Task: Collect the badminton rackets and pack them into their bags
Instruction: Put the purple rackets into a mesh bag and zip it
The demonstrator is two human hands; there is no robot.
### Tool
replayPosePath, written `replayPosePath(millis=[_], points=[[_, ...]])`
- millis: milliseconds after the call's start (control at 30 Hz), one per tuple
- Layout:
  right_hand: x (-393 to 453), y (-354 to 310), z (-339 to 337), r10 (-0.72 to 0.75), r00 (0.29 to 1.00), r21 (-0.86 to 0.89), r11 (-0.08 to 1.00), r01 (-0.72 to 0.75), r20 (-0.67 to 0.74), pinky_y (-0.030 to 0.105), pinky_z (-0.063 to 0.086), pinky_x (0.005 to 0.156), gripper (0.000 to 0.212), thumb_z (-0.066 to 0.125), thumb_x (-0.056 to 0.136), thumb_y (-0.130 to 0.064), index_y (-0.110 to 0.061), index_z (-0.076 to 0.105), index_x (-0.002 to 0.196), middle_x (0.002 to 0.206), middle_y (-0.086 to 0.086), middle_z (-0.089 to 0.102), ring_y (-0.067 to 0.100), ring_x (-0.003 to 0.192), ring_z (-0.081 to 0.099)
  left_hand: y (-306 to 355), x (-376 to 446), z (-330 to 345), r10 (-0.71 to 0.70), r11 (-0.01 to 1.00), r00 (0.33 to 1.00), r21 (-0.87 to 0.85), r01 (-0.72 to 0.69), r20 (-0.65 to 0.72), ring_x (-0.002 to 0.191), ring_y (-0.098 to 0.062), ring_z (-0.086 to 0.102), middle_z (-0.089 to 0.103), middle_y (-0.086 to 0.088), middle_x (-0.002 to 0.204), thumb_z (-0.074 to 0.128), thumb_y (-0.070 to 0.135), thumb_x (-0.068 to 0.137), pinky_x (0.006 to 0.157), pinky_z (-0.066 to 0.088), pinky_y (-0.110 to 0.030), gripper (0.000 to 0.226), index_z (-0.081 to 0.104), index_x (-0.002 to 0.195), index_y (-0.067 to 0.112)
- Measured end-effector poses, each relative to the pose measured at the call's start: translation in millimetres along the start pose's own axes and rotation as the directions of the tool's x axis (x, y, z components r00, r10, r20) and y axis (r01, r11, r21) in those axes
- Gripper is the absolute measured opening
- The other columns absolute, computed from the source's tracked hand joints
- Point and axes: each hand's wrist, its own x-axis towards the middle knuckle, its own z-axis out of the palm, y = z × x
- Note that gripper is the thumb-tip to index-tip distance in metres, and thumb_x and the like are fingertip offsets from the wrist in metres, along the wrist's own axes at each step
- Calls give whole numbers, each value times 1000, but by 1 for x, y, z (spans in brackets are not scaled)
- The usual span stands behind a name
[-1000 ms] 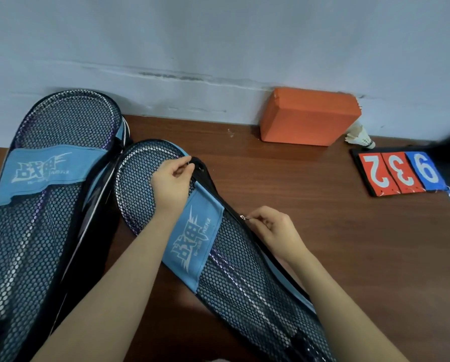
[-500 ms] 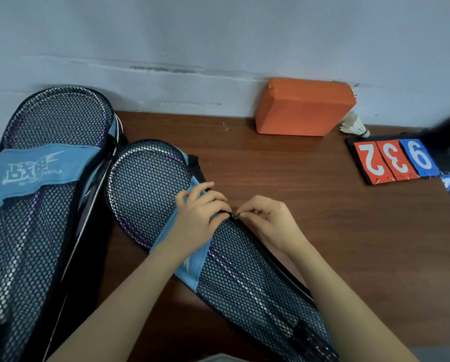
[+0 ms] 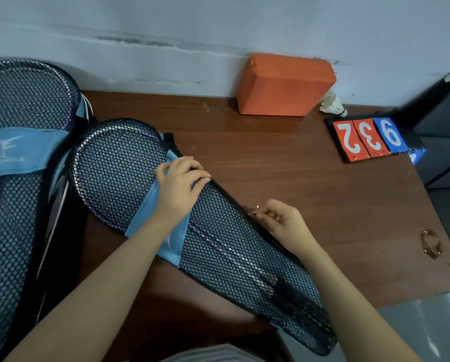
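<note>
Landmark: wooden table (image 3: 284, 178); all places given relative to it

Bag in hand: mesh racket bag (image 3: 231, 246) lies flat on the table's near-left part, long axis diagonal, wide head end toward the far left, narrow handle end overhanging the near edge

Contents: 1 racket visible through the mesh, head at the far-left end; judged fully inside

Left hand (image 3: 178, 192): palm down on the blue band (image 3: 153, 218) across the bag, fingers together and curled over the bag's right-hand edge, pressing it to the table

Right hand (image 3: 284, 220): at the same edge, nearer the table's near side than the left hand; thumb and forefinger pinched shut on a small metal zipper pull (image 3: 252, 213)

Key relation: the zip line follows the bag's long axis; the pull sits between the 2 hands, with the rest of the seam running from it toward the handle end and the near edge; right hand is the nearer one to drive it, left only anchors

Step judged: closing the zip; open or shut seam beyond the pull cannot be told

Second bag (image 3: 22, 192): at the table's far-left corner, just beside the first, 1 racket head showing inside

Counts: 2 bags, 2 rackets, 1 orange block (image 3: 284, 84) at the table's back edge, 1 shuttlecock (image 3: 332, 104), 1 scoreboard (image 3: 367, 141) showing 3 digit cards
</note>
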Motion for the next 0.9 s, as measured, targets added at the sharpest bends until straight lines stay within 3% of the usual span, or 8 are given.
replayPosePath(millis=[67, 133, 233, 367, 433, 567, 767, 900], points=[[4, -8, 0, -47, 999, 25, 999, 46, 6, 7, 38, 61, 11, 64, 85, -4, -13, 67, 79, 65, -20, 60, -7, 65, 55, 4, -1, -1, 35, 999, 999, 24, -35, 16, 114, -19, 51, 65, 4, 102, 55, 31, 86, 90, 14, -27, 19, 72, 87, 21], [7, -14, 1, -109, 993, 25, 994, 108, 48, 7, 39, 64, 9, 63, 84, -2, -9, 69, 81, 71, -17, 59, -7, 68, 54, 17, -7, -1, 140, 989, 982, 24, -144, 124, 119, -18, 45, 63, 5, 112, 48, 36, 88, 93, 17, -32, 28, 70, 97, 22], [7, -13, 2, -171, 982, 55, 984, 167, 75, 8, 39, 67, 11, 64, 83, -2, -11, 69, 82, 77, -14, 61, -6, 71, 55, 42, -32, 9, 269, 955, 931, 60, -291, 246, 118, -18, 48, 66, 8, 108, 45, 38, 87, 94, 21, -38, 31, 70, 96, 23], [3, -7, -5, -226, 971, 99, 971, 218, 81, 8, 41, 69, 13, 65, 82, -2, -13, 70, 81, 78, -14, 64, -5, 73, 57, 58, -52, 14, 55, 997, 995, 40, -59, 84, 111, -10, 46, 67, 16, 91, 47, 39, 85, 88, 18, -33, 25, 70, 81, 29], [2, 0, -8, -240, 966, 92, 968, 232, 92, 14, 45, 72, 13, 65, 82, -3, -15, 69, 81, 78, -17, 63, -3, 75, 59, 62, -52, 18, -18, 999, 999, 28, 17, 40, 111, -10, 49, 68, 16, 89, 47, 40, 85, 89, 17, -33, 27, 71, 79, 29], [-6, 23, -18, -206, 972, 58, 978, 201, 112, 19, 47, 72, 12, 65, 83, -6, -18, 70, 80, 78, -19, 63, -3, 74, 58, 72, -48, 32, -100, 994, 995, 43, 101, -22, 109, -19, 58, 70, 8, 88, 54, 32, 85, 92, 19, -32, 22, 73, 82, 21], [-38, 68, -50, -79, 987, 77, 995, 69, 143, 28, 53, 72, 12, 66, 83, -7, -16, 70, 79, 78, -12, 68, 10, 74, 64, 76, -40, 51, -204, 971, 972, 100, 215, -115, 116, -23, 52, 69, 4, 93, 57, 27, 88, 97, 16, -34, 19, 73, 87, 18], [-58, 92, -71, -61, 985, 110, 993, 43, 162, 20, 50, 68, 12, 65, 85, -7, -15, 71, 80, 80, -8, 70, 8, 73, 64, 92, -42, 62, -273, 953, 953, 97, 286, -128, 121, -25, 47, 68, -1, 103, 57, 21, 91, 98, 16, -37, 17, 72, 94, 14]])
